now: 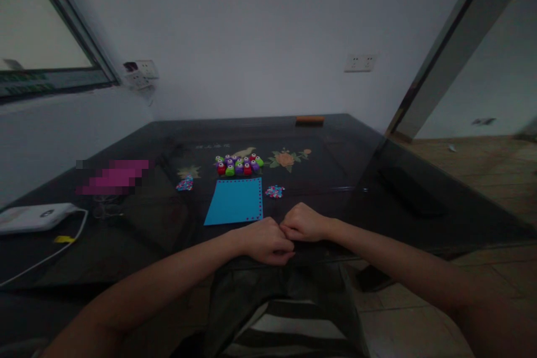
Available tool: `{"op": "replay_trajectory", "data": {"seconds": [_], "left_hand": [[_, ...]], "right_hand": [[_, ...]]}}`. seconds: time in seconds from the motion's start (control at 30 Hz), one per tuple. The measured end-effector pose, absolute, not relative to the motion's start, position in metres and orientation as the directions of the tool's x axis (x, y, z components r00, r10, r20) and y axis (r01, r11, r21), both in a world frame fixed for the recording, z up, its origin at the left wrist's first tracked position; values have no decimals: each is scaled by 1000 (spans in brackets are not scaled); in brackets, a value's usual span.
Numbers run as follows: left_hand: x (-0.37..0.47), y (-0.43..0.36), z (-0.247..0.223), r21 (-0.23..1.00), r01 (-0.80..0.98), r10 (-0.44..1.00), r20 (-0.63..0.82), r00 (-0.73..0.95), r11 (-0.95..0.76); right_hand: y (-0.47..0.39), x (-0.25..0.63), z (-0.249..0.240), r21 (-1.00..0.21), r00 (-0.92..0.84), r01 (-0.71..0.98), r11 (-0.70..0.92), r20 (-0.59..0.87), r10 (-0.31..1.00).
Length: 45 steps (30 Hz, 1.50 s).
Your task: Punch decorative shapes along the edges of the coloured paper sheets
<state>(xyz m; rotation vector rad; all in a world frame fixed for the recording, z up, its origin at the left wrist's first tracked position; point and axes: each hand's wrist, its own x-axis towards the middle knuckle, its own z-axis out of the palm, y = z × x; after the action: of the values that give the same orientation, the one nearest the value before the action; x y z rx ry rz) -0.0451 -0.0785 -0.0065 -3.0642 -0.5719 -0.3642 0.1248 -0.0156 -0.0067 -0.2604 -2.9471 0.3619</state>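
From where I stand, on the far left of the dark desk [146, 232] I see a flat white box [36, 218] with a white cord [81, 229]. Next comes something pink [119, 176], too blurry to name. Then there is a small heap of pink, blue and white bits [185, 183].

In the middle lies a sheet of blue paper [235, 201]. Little dots run along its top and right sides, and a few sit at the bottom right corner. Just behind it stands a bunch of red, green and purple toy-like pieces [239, 166].

The left hand [266, 240] is curled up by the paper's bottom right corner. A second heap of bits [274, 192] is beside the paper's right side. The right hand [304, 222] is curled too, and the two hands touch. I can't tell if anything is inside them. Far right lies a long black thing [413, 193].
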Motion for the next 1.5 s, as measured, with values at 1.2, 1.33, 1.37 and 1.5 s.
{"op": "replay_trajectory", "data": {"seconds": [1.2, 1.33, 1.37, 1.5], "left_hand": [[-225, -9, 1, 243, 945, 975, 9, 222, -217], [-227, -8, 0, 240, 945, 974, 15, 226, -223], [-228, -8, 0, 242, 944, 974, 14, 228, -225], [-228, -8, 1, 248, 939, 970, 8, 243, -237]], "right_hand": [[51, 41, 0, -122, -786, 578, 807, 184, 591], [52, 40, -1, -157, -778, 575, 803, 200, 595], [53, 39, -2, -166, -776, 573, 803, 204, 596], [55, 39, -4, -200, -769, 572, 795, 205, 605]]}}
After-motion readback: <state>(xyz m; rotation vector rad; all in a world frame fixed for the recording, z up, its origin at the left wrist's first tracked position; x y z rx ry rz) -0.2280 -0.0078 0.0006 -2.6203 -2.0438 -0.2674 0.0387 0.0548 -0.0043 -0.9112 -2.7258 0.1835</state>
